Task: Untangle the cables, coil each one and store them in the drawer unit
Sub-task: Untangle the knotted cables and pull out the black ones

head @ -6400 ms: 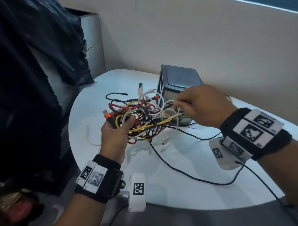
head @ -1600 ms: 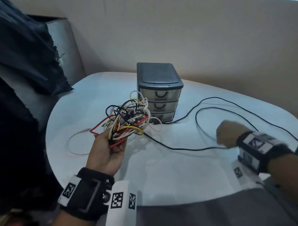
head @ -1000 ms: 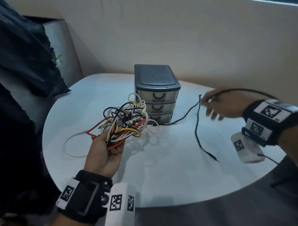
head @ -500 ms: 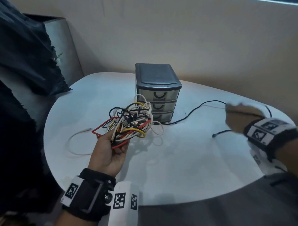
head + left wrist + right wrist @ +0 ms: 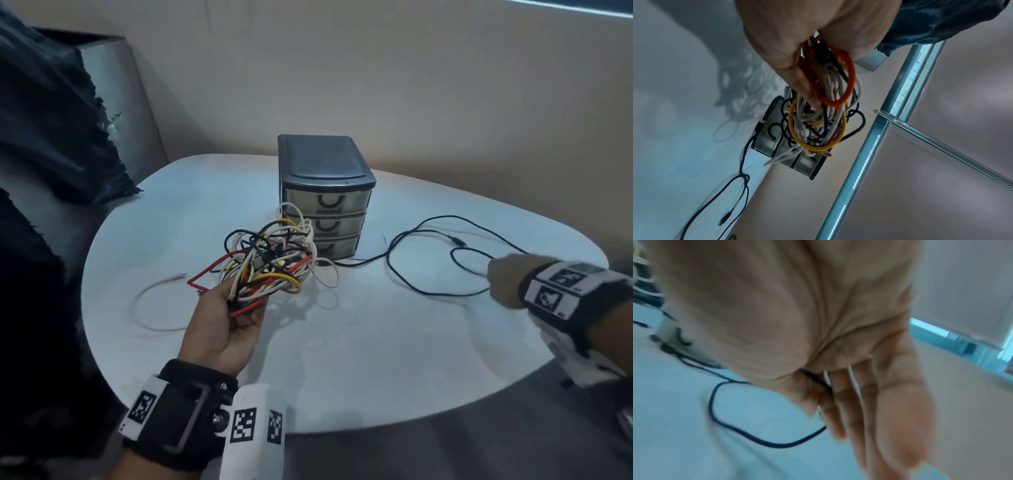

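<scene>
The drawer unit [image 5: 325, 195] stands on the white table [image 5: 359, 342], all three drawers closed. In front of it and to its left, the left hand [image 5: 226, 325] grips the cable tangle [image 5: 270, 263] clear of the tabletop, fingers curled round red, yellow, white and black strands. To the unit's right, the black cable [image 5: 404, 274] lies in loose loops. The right hand [image 5: 507, 284] pinches that cable between thumb and forefinger, the other fingers extended. A white cable [image 5: 147, 308] lies left of the unit.
</scene>
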Demonstrator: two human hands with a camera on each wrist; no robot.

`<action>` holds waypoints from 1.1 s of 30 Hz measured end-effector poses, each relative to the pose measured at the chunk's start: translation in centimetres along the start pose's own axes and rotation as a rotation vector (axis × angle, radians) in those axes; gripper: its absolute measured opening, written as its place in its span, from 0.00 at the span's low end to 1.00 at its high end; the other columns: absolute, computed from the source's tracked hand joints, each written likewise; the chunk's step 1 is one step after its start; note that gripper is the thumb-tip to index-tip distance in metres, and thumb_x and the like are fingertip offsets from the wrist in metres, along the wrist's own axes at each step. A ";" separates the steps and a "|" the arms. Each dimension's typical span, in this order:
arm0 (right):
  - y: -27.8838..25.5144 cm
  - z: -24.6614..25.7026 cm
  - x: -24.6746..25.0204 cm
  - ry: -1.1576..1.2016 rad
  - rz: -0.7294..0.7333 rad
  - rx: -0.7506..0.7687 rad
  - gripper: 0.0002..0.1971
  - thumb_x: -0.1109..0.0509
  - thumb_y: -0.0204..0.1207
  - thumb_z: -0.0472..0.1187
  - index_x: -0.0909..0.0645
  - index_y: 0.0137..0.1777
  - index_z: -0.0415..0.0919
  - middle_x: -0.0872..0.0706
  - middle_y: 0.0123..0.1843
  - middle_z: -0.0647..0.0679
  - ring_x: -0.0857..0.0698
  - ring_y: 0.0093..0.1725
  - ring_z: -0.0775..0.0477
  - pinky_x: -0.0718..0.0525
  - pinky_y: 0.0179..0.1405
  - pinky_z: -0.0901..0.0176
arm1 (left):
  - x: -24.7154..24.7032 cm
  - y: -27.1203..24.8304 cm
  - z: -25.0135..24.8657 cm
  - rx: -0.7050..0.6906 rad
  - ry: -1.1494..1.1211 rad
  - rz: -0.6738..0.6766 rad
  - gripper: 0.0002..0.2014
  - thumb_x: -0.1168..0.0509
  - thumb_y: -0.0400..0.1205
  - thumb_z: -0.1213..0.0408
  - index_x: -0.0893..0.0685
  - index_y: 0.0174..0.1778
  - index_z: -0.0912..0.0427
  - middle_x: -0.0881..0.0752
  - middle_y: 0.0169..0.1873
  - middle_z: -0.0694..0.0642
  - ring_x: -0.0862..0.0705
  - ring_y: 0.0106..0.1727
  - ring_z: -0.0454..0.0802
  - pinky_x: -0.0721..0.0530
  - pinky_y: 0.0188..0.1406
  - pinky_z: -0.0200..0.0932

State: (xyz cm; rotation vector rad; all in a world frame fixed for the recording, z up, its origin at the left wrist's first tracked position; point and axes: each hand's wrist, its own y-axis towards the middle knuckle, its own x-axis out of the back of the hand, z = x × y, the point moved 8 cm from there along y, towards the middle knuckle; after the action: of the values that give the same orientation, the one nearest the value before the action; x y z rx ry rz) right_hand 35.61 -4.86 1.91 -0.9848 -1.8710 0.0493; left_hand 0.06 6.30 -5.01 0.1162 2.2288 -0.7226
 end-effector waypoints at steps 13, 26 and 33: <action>1.2 5.1 -1.7 0.634 -0.222 0.333 0.43 0.35 0.84 0.47 0.64 0.86 0.61 0.49 0.89 0.48 0.39 0.85 0.43 0.38 0.82 0.46 | -0.4 -0.1 0.7 0.029 0.046 -0.006 0.10 0.39 0.86 0.70 0.15 0.42 0.62 0.11 0.28 0.52 0.13 0.25 0.42 0.14 0.26 0.31; 5.0 -1.0 -5.5 0.088 -0.081 -0.061 0.10 0.40 0.81 0.38 0.22 0.59 0.42 0.15 0.56 0.45 0.17 0.54 0.42 0.25 0.45 0.56 | -0.7 0.7 2.4 0.036 0.180 0.014 0.11 0.42 0.87 0.68 0.14 0.45 0.60 0.10 0.32 0.53 0.12 0.27 0.42 0.17 0.21 0.32; 3.9 -5.0 3.7 0.284 -0.420 -0.112 0.11 0.40 0.81 0.35 0.23 0.62 0.38 0.18 0.44 0.39 0.17 0.43 0.36 0.18 0.41 0.49 | -1.0 0.4 1.6 0.015 0.136 0.071 0.10 0.40 0.86 0.69 0.14 0.45 0.62 0.10 0.33 0.54 0.11 0.29 0.43 0.13 0.26 0.33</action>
State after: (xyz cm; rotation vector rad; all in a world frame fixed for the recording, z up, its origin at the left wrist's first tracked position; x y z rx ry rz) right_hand 41.20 -1.71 5.53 -0.6162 -1.7909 -0.4284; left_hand 1.93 5.89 -5.40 0.2577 2.3353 -0.7108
